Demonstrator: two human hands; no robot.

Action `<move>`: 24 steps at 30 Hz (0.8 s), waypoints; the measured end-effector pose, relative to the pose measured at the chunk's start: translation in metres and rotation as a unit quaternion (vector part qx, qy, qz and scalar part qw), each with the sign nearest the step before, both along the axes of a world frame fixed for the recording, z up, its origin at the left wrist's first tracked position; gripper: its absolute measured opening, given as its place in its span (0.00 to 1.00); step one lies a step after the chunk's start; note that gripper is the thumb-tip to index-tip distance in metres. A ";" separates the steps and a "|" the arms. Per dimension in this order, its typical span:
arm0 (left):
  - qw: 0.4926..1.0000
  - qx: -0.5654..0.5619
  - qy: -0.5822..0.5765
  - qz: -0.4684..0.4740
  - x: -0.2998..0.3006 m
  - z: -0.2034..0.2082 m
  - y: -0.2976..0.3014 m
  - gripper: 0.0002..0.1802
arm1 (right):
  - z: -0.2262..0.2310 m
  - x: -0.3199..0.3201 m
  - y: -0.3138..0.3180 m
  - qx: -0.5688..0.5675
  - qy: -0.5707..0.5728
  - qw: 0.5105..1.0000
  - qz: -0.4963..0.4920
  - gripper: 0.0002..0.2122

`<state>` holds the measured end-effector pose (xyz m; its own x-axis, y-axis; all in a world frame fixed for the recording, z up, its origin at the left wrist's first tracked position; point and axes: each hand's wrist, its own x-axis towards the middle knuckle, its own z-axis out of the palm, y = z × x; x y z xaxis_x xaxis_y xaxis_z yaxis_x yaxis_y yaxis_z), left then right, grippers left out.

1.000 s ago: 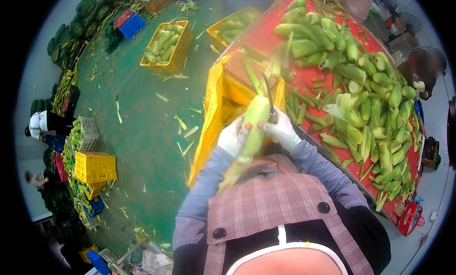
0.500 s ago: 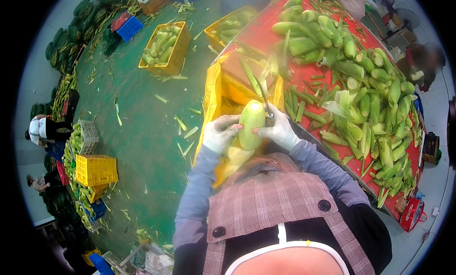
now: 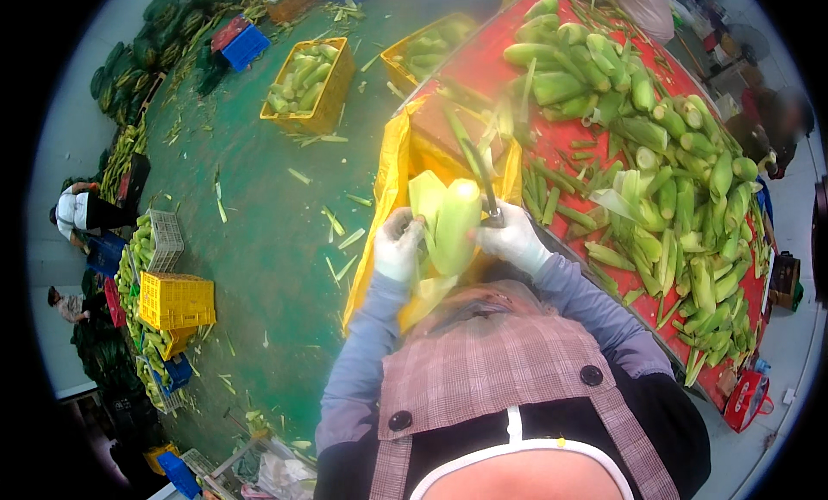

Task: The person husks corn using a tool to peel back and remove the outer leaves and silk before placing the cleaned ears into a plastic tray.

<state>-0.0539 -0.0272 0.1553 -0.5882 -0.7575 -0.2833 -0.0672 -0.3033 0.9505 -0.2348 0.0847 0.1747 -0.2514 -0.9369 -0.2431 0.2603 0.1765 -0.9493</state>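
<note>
A pale green ear of corn (image 3: 457, 231) stands upright between my hands, its cut end up. My left hand (image 3: 397, 248) is closed on a husk leaf (image 3: 423, 198) that is spread away from the ear's left side. At the ear's right side my right hand (image 3: 517, 239) is closed round the handle of a curved knife (image 3: 489, 188), its thumb side against the corn. The blade rises beyond that hand. Behind and below the ear hangs a yellow liner bag (image 3: 388, 176), open at the top; some of its inside is hidden by the corn.
On the right, a red table (image 3: 565, 150) bears a large heap of corn ears (image 3: 681, 189) and loose stalk pieces. Yellow crates of corn (image 3: 332, 90) stand ahead on the green floor (image 3: 267, 241), which is littered with husk scraps. Other people (image 3: 76, 211) are at the far left and right.
A husk leaf has come away to the left of the ear, held in my left hand, which has shifted slightly off the corn. The right hand still holds the knife by the ear.
</note>
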 end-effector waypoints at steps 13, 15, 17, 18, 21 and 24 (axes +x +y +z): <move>0.989 0.006 0.119 0.084 0.039 -0.068 -0.011 0.17 | -0.041 -0.030 -0.017 -0.027 -0.227 0.933 -0.278 0.22; 0.996 0.013 0.056 0.066 0.023 -0.047 -0.009 0.18 | -0.034 -0.027 -0.016 -0.041 -0.161 0.952 -0.259 0.22; 0.974 -0.211 -0.072 -0.044 0.008 -0.030 -0.003 0.34 | -0.026 -0.020 -0.018 -0.055 -0.124 0.961 -0.239 0.21; 0.982 -0.149 -0.059 -0.095 0.003 -0.034 0.001 0.36 | -0.021 -0.016 -0.021 -0.064 -0.121 0.963 -0.232 0.21; 0.986 0.068 0.030 -0.148 -0.012 -0.033 0.007 0.36 | -0.004 -0.014 -0.024 -0.089 -0.118 0.966 -0.213 0.19; 0.984 0.067 0.040 -0.161 -0.016 -0.042 0.011 0.33 | 0.002 -0.016 -0.022 -0.095 -0.075 0.976 -0.183 0.18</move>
